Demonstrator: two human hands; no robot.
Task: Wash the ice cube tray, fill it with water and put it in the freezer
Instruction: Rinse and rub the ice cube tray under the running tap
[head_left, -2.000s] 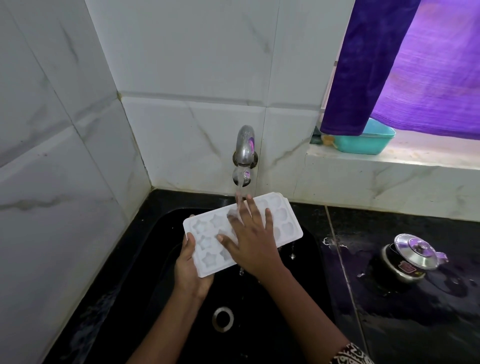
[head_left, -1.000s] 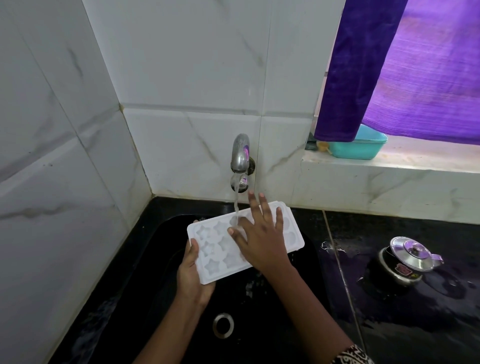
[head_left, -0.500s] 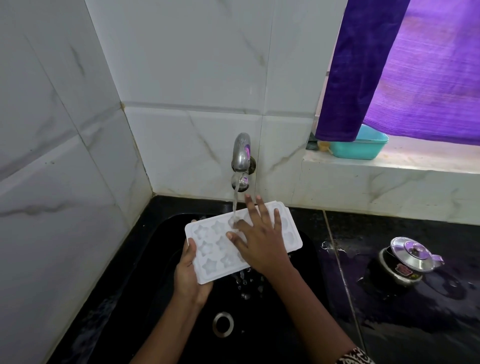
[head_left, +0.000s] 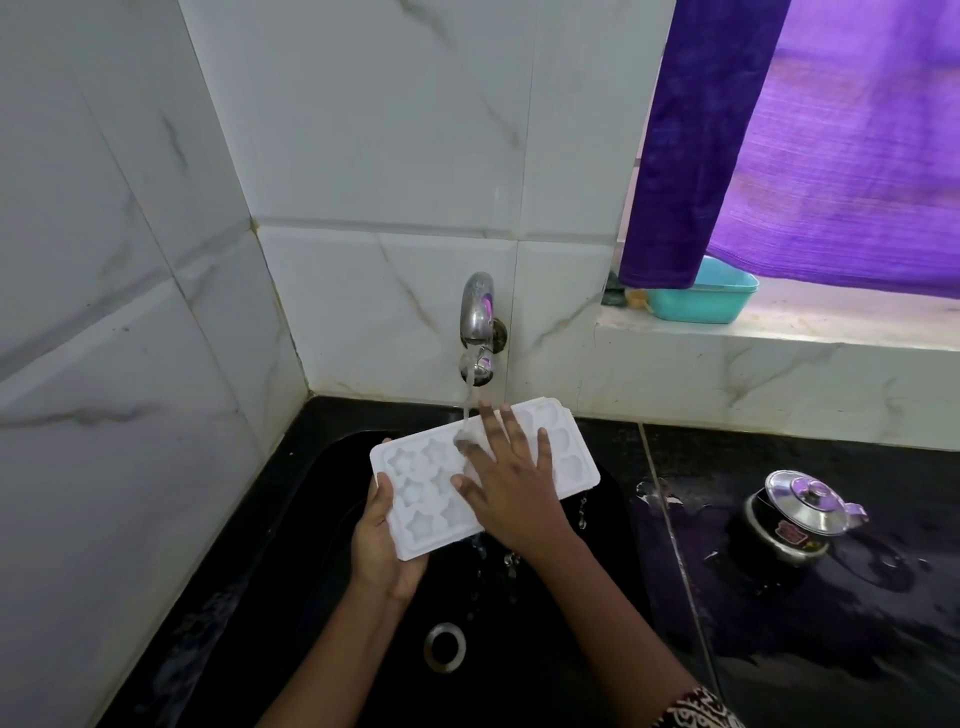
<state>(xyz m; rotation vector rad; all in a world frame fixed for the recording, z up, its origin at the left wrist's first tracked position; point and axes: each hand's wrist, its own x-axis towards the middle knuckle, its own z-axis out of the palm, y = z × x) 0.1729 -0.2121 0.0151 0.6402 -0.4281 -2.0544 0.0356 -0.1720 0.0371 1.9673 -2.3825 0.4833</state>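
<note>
Centre frame, the ice cube tray (head_left: 422, 486) sat over the black sink (head_left: 311, 551), under the tap (head_left: 478, 319). The left hand (head_left: 382, 548) gripped its lower-left end; the right hand (head_left: 511, 491) lay flat, fingers spread, on the moulds. Wet plastic, one gripping hand: it could slip.

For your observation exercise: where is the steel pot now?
Head view, right side: the steel pot sits on the black counter, right of the sink.

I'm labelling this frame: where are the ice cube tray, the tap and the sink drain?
ice cube tray (head_left: 415, 488): head view, star-shaped cells near its left end.
tap (head_left: 477, 312): head view, curved metal spout.
sink drain (head_left: 431, 656): head view, left side of its metal ring.
</note>
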